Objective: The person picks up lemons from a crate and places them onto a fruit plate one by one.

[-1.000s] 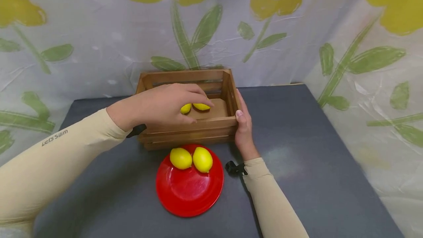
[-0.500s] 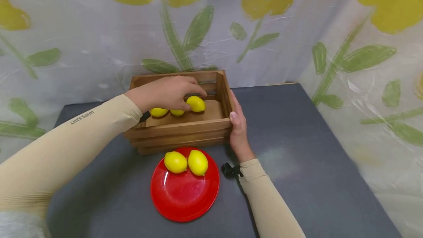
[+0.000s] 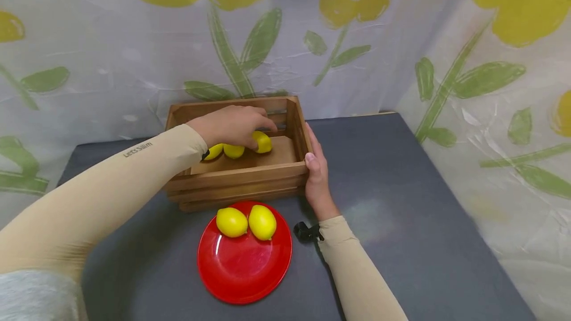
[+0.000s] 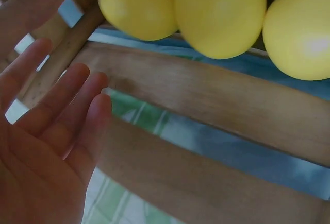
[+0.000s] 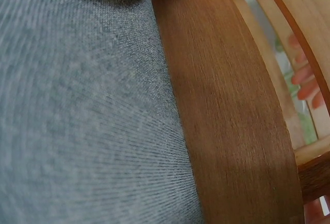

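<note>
In the head view my left hand (image 3: 234, 125) is inside the slatted wooden crate (image 3: 241, 172), just above three yellow lemons lying in a row. Its fingertips hang over the right lemon (image 3: 263, 142), partly covering it; the middle lemon (image 3: 233, 151) and left lemon (image 3: 214, 152) show below the wrist. The left wrist view has the fingers (image 4: 56, 98) loosely extended, with a gap between them and the lemons (image 4: 221, 15). My right hand (image 3: 317, 177) grips the crate's right front corner, thumb at the front edge and fingers along the side.
A red plate (image 3: 245, 276) with two lemons (image 3: 232, 222) near its far rim stands in front of the crate on the dark grey table (image 3: 383, 187). Behind the crate hangs a flower-printed curtain (image 3: 156, 28). The right wrist view shows the crate's side slat (image 5: 227, 105) close up.
The left forearm has come in further to the right over the crate, and a third lemon now shows beneath the hand. The right hand stays on the crate. The whole view has shifted slightly.
</note>
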Demonstrator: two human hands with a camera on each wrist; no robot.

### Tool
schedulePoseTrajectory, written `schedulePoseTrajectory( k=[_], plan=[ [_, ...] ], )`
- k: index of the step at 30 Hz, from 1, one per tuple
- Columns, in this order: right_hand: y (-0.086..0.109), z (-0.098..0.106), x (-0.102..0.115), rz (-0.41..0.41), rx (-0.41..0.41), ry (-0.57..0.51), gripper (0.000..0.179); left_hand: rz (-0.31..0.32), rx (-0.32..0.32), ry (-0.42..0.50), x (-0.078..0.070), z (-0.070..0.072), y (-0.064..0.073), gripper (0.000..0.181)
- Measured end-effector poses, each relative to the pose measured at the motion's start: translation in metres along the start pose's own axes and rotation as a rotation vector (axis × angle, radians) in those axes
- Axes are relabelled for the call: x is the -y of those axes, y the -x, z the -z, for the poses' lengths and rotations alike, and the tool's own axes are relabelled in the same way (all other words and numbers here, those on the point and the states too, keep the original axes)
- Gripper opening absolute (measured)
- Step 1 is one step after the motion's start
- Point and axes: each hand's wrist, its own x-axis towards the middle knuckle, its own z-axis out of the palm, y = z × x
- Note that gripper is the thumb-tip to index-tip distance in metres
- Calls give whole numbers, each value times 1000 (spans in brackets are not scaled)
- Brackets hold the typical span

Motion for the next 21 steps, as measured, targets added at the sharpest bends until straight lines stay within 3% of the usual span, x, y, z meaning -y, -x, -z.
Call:
schedulePoseTrajectory(
  k=[9, 21],
  plan=[
    [3, -1, -1, 5, 5, 28, 72, -23, 21, -51, 1, -12, -12, 56],
    [5, -7, 3, 6, 14, 45, 73, -9, 81, -116, 4, -22, -15, 62]
  ],
)
